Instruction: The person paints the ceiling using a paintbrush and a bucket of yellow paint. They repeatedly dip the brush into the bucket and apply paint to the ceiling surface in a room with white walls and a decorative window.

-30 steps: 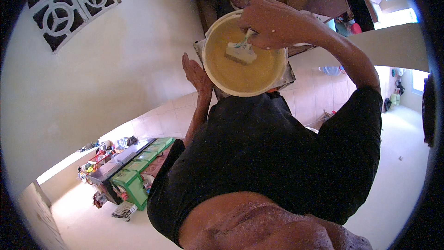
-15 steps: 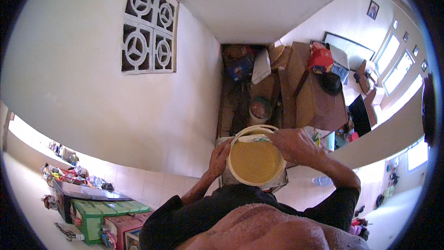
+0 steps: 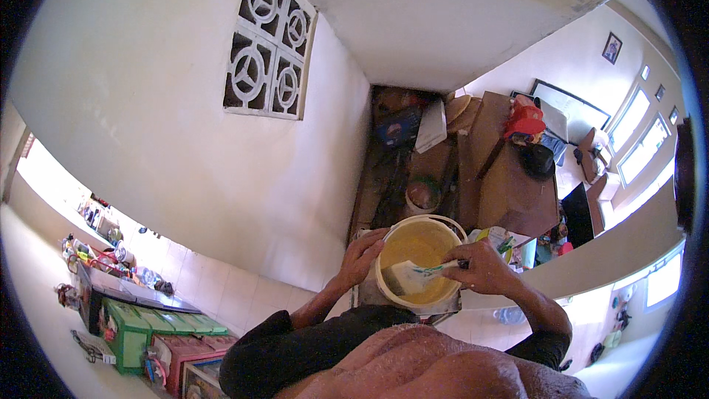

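Observation:
A pale bucket (image 3: 379, 278) stands in front of my body with mustard-yellow paint (image 3: 425, 238) inside. My left hand (image 3: 362, 256) grips its left rim. In my right hand (image 3: 481, 267), closed at the bucket's right side, is the handle of a wide paintbrush (image 3: 419, 270). The handle is white with green marks. The brush lies across the bucket's opening with its bristles toward the near left; whether they touch the paint I cannot tell. Beneath the bucket is a light-coloured support, mostly hidden.
A pale wall with a vent block (image 3: 267, 46) rises on the left. Beyond the bucket stand another small pail (image 3: 422, 196) and a brown cabinet (image 3: 517, 196) bearing a red item (image 3: 525, 120) and a black helmet-like thing (image 3: 538, 161). Green boxes (image 3: 129, 336) sit at the lower left.
My right hand has come down and nearer, bringing the brush from the far rim to the near part of the bucket. My left hand stays at the left rim. The whole view has shifted slightly.

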Demonstrator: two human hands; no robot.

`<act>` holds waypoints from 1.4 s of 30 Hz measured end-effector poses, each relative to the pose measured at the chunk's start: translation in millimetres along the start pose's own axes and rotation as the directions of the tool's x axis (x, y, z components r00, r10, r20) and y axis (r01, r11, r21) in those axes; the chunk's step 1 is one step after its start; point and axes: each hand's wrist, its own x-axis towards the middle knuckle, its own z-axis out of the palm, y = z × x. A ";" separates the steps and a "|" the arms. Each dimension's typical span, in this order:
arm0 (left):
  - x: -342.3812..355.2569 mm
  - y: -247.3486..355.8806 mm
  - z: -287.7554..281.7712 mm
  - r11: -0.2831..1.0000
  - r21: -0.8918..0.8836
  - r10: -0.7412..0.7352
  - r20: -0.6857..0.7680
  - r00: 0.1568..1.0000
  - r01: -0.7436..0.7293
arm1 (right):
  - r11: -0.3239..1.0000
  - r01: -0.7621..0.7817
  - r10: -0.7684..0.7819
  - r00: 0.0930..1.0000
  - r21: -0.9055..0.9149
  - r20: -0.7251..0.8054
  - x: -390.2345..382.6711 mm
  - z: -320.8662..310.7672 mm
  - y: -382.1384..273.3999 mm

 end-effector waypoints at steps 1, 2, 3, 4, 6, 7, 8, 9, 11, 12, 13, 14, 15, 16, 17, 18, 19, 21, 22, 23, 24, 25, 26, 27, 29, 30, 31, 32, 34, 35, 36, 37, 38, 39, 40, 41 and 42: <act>-0.5 2.0 -1.2 1.000 -0.015 0.010 -0.003 1.000 -0.010 | 0.999 0.050 -0.050 0.999 0.012 0.015 2.6 4.1 4.3; -0.9 4.8 -1.5 0.999 -0.031 0.021 -0.004 1.000 -0.021 | 0.999 0.032 -0.032 0.999 0.036 0.012 3.8 2.8 3.6; -1.0 5.9 -1.2 0.998 -0.047 0.031 -0.003 1.000 -0.031 | 0.998 0.011 -0.012 1.000 0.059 0.007 5.5 -0.5 2.2; -1.1 5.4 -1.4 0.998 -0.063 0.031 -0.006 1.000 -0.031 | 0.996 -0.008 0.008 1.000 0.084 0.003 7.2 -2.6 1.3; 1.1 1.4 -0.4 0.995 -0.099 0.031 -0.007 1.000 -0.031 | 0.988 0.133 -0.142 0.979 -0.075 -0.143 11.5 -0.4 10.1; 0.4 -4.5 0.9 0.995 -0.097 0.000 -0.034 0.999 -0.004 | 0.969 0.189 -0.219 0.955 -0.157 -0.200 11.9 1.8 13.0; 1.2 -10.9 2.2 0.995 -0.096 -0.029 -0.059 0.998 0.024 | 0.952 0.216 -0.263 0.940 -0.216 -0.216 12.2 1.0 11.9; 1.1 -16.8 3.3 0.994 -0.096 -0.059 -0.083 0.995 0.051 | 0.931 0.240 -0.306 0.924 -0.274 -0.229 14.0 -2.4 8.9; -1.3 -13.2 1.2 0.998 -0.010 -0.060 -0.067 0.996 0.059 | 0.874 0.265 -0.383 0.892 -0.408 -0.240 9.3 -0.5 14.6; 2.8 -9.7 -0.1 0.997 0.032 -0.064 -0.049 0.997 0.066 | 0.828 0.267 -0.423 0.874 -0.493 -0.238 5.0 -1.0 23.3; 2.4 -4.9 2.3 0.998 0.039 -0.054 -0.071 0.996 0.057 | 0.835 0.224 -0.395 0.880 -0.502 -0.264 -2.3 -1.1 23.0; 3.3 -2.1 3.9 0.997 0.052 -0.053 -0.089 0.995 0.057 | 0.843 0.185 -0.369 0.882 -0.505 -0.292 -9.0 -0.9 23.9; 2.5 -9.6 0.8 0.991 0.117 -0.054 -0.103 0.993 0.066 | 0.889 0.119 -0.289 0.894 -0.441 -0.341 -12.3 -11.5 15.7; -0.8 -18.4 -2.3 0.982 0.171 -0.063 -0.099 0.993 0.079 | 0.925 0.076 -0.219 0.906 -0.371 -0.361 -16.2 -18.0 8.3; 4.0 -3.4 -3.5 0.989 0.092 -0.116 -0.047 0.992 0.120 | 0.951 0.023 -0.146 0.913 -0.309 -0.382 -17.5 -23.3 3.6; 3.1 -0.4 -2.0 0.992 0.079 -0.095 -0.075 0.993 0.101 | 0.972 -0.018 -0.064 0.940 -0.234 -0.336 -18.9 -26.9 -5.8; -4.7 -1.7 -4.2 0.994 0.042 -0.094 -0.131 0.987 0.101 | 0.987 -0.015 -0.028 0.963 -0.159 -0.268 -13.3 -27.3 -10.2; -0.7 15.4 -2.3 0.999 -0.022 -0.031 -0.085 0.996 0.029 | 0.993 0.009 -0.024 0.992 -0.116 -0.124 -9.3 -19.9 -7.7; 6.5 16.7 -2.9 1.000 0.010 -0.016 -0.071 0.997 0.016 | 0.995 0.033 -0.040 0.997 -0.098 -0.069 -5.5 -17.3 -3.6; 9.0 17.0 -3.4 0.999 0.041 0.000 -0.059 0.998 0.002 | 0.999 0.034 -0.036 0.998 -0.034 -0.051 -3.0 -12.3 0.3; 5.6 16.7 -3.1 1.000 0.016 -0.017 -0.047 0.999 0.017 | 0.999 0.037 -0.036 0.999 0.030 -0.034 -1.7 -6.4 3.1; 8.4 17.2 -2.3 1.000 -0.014 -0.018 -0.045 0.999 0.017 | 0.996 0.048 -0.047 0.999 0.075 -0.019 1.7 -6.3 3.2; 8.8 16.9 -2.2 0.999 -0.044 -0.017 -0.045 0.999 0.015 | 0.990 -0.055 0.053 0.998 0.131 0.021 3.3 -8.2 0.0; 4.0 15.4 -3.3 0.999 -0.029 -0.041 -0.044 0.998 0.040 | 0.991 -0.038 0.042 0.999 0.125 -0.033 1.9 -3.4 -0.9; 4.9 13.7 -5.4 0.999 0.000 -0.038 -0.060 0.997 0.038 | 0.997 0.025 -0.014 0.986 0.070 -0.166 5.5 1.4 0.5; 1.2 9.3 -5.9 0.997 0.032 -0.069 -0.074 0.995 0.072 | 0.995 0.090 -0.100 0.967 -0.052 -0.236 4.8 5.0 2.3; -1.0 4.4 -6.3 0.994 0.060 -0.080 -0.096 0.992 0.086 | 0.974 0.141 -0.187 0.942 -0.178 -0.279 5.3 5.7 5.5; -3.3 0.5 -7.3 0.994 0.052 -0.089 -0.099 0.991 0.095 | 0.949 0.131 -0.209 0.942 -0.287 -0.262 5.5 -1.4 2.4; -5.0 -3.3 -6.9 0.997 0.021 -0.074 -0.097 0.993 0.076 | 0.962 0.147 -0.212 0.934 -0.231 -0.287 -0.4 -16.4 0.8; -2.7 -5.9 -6.7 0.998 0.005 -0.054 -0.094 0.994 0.055 | 0.986 0.087 -0.127 0.947 -0.143 -0.296 -1.6 -28.0 -3.8; 4.8 -5.6 -4.8 0.998 -0.036 -0.045 -0.041 0.998 0.043 | 0.990 0.049 -0.080 0.968 -0.131 -0.237 -7.9 -41.6 -7.1; 1.9 -5.3 -4.1 0.997 -0.061 -0.044 -0.039 0.998 0.041 | 0.992 0.058 -0.074 0.987 -0.115 -0.145 -6.4 -51.3 -6.3; 1.6 -4.3 -4.9 0.996 -0.085 -0.042 -0.037 0.998 0.039 | 0.997 0.033 -0.039 0.995 -0.066 -0.097 -1.8 -55.2 -7.2; 3.9 -3.4 -4.1 0.998 -0.069 -0.004 -0.031 1.000 0.001 | 1.000 -0.021 0.020 0.998 -0.016 -0.054 -1.5 -54.3 -7.6; 6.8 -0.1 -3.6 0.998 -0.052 0.034 -0.020 0.999 -0.035 | 0.996 -0.083 0.083 0.996 0.034 -0.013 -0.8 -52.3 -8.1; 5.4 4.7 -2.8 0.998 -0.035 0.060 -0.005 0.998 -0.060 | 0.999 -0.015 0.014 1.000 0.034 0.007 0.9 -46.6 -6.0; 4.5 10.6 -2.8 0.995 -0.075 0.064 0.005 0.998 -0.064 | 0.998 0.052 -0.053 0.998 0.035 0.027 5.1 -39.3 -0.7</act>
